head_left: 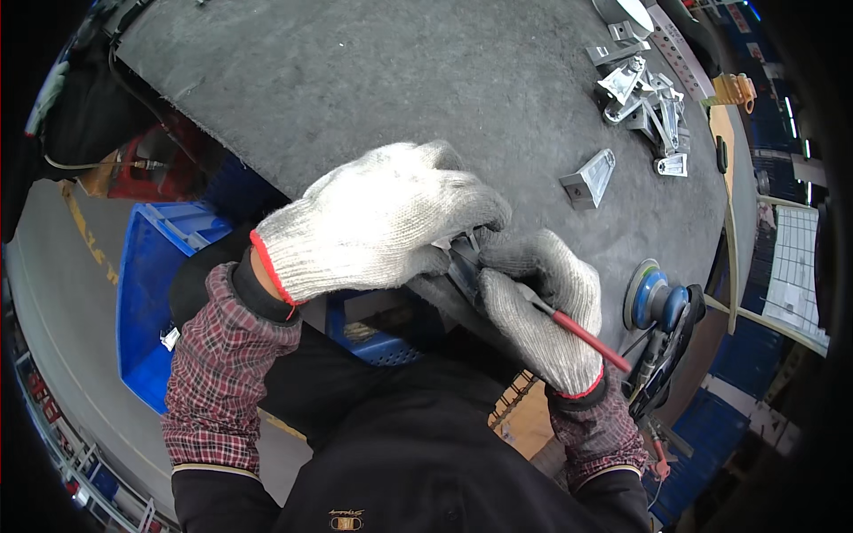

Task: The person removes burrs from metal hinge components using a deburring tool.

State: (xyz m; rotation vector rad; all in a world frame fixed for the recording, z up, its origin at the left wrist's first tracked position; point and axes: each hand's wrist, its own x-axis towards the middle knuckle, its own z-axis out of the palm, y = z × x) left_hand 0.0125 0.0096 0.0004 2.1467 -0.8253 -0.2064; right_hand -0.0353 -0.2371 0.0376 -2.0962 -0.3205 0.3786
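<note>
Left hand (pixel 378 222) closed over metal part (pixel 462 266); right hand (pixel 538 311) gripping red-handled tool (pixel 577 333) against it.

One head-worn fisheye view, looking steeply down and close over the gloved hands at the grey table (pixel 373 80), edges bending.

The desk (pixel 355 80) lies bare and grey across its far left and middle, giving wide room beyond both hands. A lone metal bracket (pixel 588 179) sits to the right of them, a heap of metal brackets (pixel 644 98) crowds the far right, and a blue sander (pixel 657 306) blocks the near right edge. A blue crate (pixel 151 293) stands below the near left edge.
</note>
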